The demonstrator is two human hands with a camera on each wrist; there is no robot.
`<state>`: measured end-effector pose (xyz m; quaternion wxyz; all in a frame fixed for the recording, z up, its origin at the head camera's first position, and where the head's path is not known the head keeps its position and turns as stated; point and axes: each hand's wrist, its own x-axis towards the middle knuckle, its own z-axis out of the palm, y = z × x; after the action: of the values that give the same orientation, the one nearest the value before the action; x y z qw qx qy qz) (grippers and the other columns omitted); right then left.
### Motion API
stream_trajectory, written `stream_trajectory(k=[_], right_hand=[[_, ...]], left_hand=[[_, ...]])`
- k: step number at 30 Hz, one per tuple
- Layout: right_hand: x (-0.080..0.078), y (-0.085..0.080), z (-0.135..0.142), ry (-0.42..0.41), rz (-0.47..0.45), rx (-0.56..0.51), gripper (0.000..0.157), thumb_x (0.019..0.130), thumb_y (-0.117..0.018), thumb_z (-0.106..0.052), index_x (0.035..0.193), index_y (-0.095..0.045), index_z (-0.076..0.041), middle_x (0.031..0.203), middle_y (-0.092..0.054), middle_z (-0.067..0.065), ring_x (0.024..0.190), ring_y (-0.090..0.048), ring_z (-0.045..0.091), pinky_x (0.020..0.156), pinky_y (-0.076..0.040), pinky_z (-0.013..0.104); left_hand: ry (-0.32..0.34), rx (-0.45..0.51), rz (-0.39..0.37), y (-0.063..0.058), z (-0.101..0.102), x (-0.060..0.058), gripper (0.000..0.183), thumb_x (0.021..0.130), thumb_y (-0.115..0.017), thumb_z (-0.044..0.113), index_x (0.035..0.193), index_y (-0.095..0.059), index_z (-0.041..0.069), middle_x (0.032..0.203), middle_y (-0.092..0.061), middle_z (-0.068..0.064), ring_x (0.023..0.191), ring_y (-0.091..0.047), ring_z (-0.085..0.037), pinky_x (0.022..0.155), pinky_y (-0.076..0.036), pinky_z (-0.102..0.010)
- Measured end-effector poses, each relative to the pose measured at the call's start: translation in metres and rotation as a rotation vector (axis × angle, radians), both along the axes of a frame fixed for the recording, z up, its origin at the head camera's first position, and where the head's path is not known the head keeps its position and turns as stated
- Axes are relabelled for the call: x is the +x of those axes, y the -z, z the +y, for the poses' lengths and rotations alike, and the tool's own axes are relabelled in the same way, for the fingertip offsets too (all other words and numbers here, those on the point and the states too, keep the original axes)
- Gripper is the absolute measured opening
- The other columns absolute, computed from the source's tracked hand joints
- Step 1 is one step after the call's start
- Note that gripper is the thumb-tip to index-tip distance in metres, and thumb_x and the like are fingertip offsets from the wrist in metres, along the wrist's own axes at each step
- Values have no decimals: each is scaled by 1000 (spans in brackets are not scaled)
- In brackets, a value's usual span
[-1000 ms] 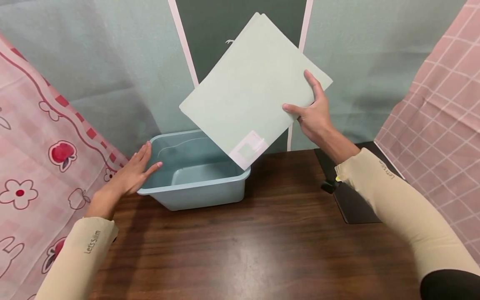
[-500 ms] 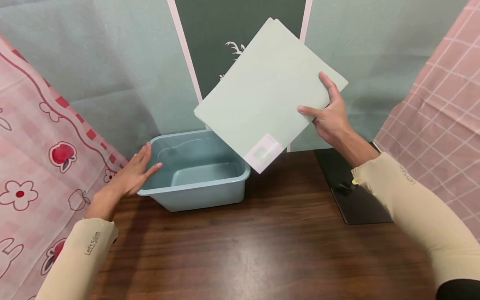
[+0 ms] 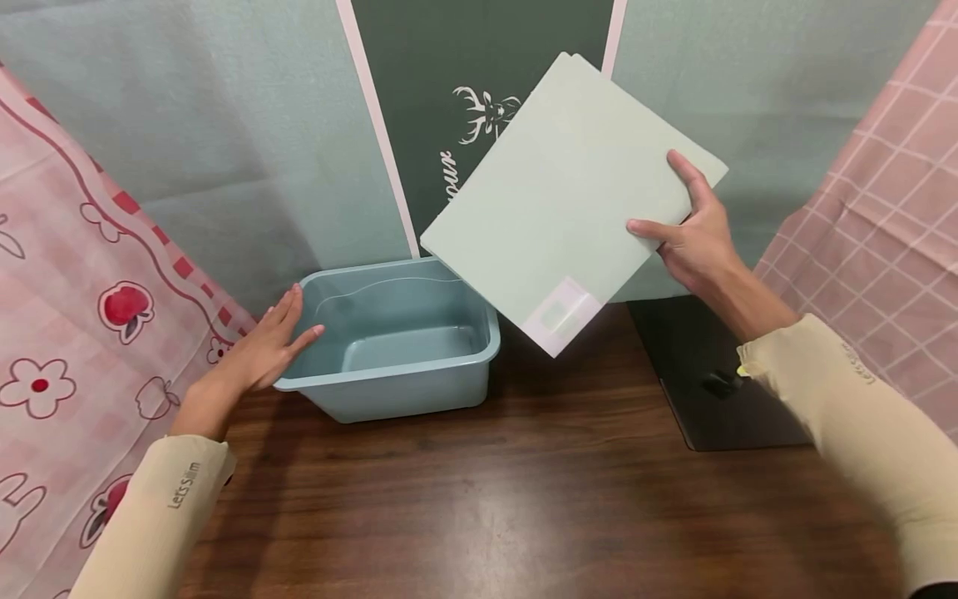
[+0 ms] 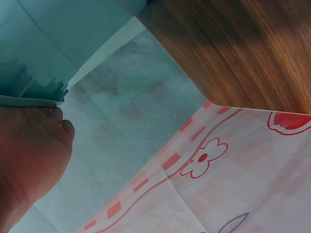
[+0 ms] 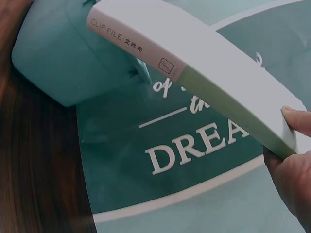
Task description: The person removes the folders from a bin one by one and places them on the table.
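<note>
My right hand (image 3: 699, 237) grips a pale green clip file (image 3: 572, 195) by its right end, thumb on the front cover. The file is held tilted in the air, its labelled corner pointing down past the right end of a blue plastic tub (image 3: 389, 383). In the right wrist view the spine of the clip file (image 5: 214, 92) shows printed lettering. Over at the tub's left end, my left hand (image 3: 258, 345) rests on the rim with fingers fairly straight and the thumb reaching over the inside. The left wrist view shows the heel of the left hand (image 4: 34, 150) beneath the rim.
The tub stands on a dark wooden table (image 3: 479, 499) against a grey-green cloth backdrop (image 3: 247, 150). To the right lies a flat black sheet (image 3: 733, 416). Pink cloths hang at the left (image 3: 90, 383) and the right (image 3: 891, 225).
My right hand has carried the clip file right and slightly down, from over the tub to beyond its right end. The left hand and the tub have stayed put.
</note>
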<state>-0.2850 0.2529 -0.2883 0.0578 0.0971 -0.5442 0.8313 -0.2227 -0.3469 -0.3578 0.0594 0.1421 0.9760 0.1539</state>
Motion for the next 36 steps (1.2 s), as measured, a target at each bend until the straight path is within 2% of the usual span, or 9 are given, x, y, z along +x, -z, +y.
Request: stream_trajectory(k=[7,21,31,36], right_hand=[[1,1,19,1,-3,43,105,82,-71,29,162,-43,-33,158,-32,3,138,-39,24,83,-64,30],[4,6,53,-5,1,-10,109,76,-64,40,160,-48,-28,148,-42,4,128,-49,21,77,-65,31],[10,11,82,-14,14,38,109,75,-61,42,160,-46,-24,150,-40,2,125,-51,19,77,-65,30],[12,14,95,4,-3,136,110,76,-64,40,162,-44,-25,153,-36,-1,126,-50,18,79,-64,27]], left_hand=[[-4,-3,-3,0,1,0,88,113,-33,56,166,17,5,175,17,-19,162,7,-43,131,3,-58],[-8,1,-12,0,-1,1,89,113,-34,56,166,17,6,175,18,-17,162,7,-42,130,4,-58],[-11,3,-19,-1,1,3,89,113,-34,56,166,18,7,175,19,-17,162,8,-43,130,5,-58],[-11,9,-10,-2,2,4,89,113,-36,56,166,17,7,176,17,-17,163,6,-42,130,4,-58]])
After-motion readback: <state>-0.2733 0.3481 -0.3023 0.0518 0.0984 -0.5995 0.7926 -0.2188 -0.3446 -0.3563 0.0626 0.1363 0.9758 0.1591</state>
